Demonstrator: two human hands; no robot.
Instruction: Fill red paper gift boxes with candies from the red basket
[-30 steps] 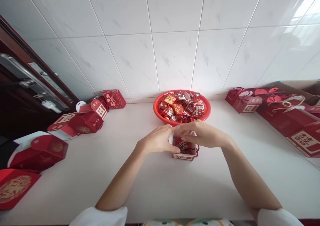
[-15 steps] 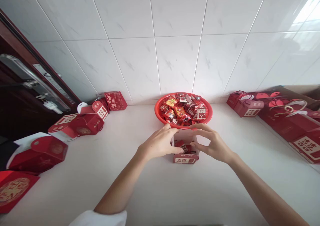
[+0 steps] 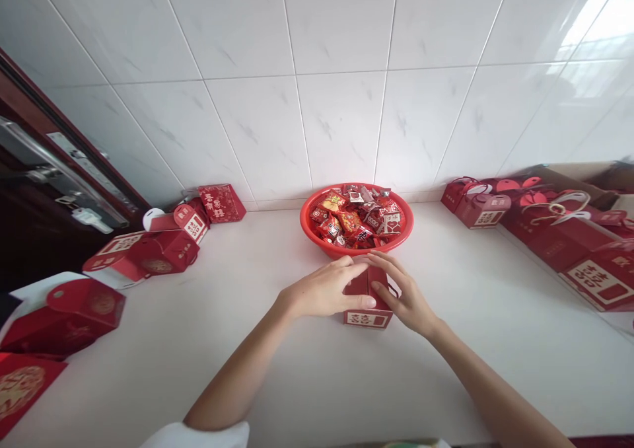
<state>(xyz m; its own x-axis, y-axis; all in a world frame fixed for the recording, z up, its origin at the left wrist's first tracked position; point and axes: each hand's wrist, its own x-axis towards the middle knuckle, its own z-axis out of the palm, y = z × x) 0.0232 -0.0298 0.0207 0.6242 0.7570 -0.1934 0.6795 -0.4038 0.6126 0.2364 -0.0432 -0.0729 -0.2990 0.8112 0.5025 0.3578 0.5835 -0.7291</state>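
Note:
A small red paper gift box (image 3: 366, 319) with double-happiness lettering on its front stands on the white counter. My left hand (image 3: 317, 293) is closed on its left side, thumb over the top near the front and fingers toward the back. My right hand (image 3: 409, 299) grips the right side, its thumb pressing on the top panel. Red panels cover most of the box's top, so its contents are hidden. Just behind the box sits a red plastic basket (image 3: 406, 233) holding wrapped sweets (image 3: 349, 222).
Several red gift boxes (image 3: 171, 250) line the counter's left side, near a dark door with keys (image 3: 92, 220) in its lock. More red boxes (image 3: 485, 211) and a cardboard carton (image 3: 574, 170) are at the right. A tiled wall (image 3: 341, 124) rises behind.
The box's top panels have come down over the sweets inside, which showed earlier. Both hands have drawn closer together over the box. The view has shifted slightly.

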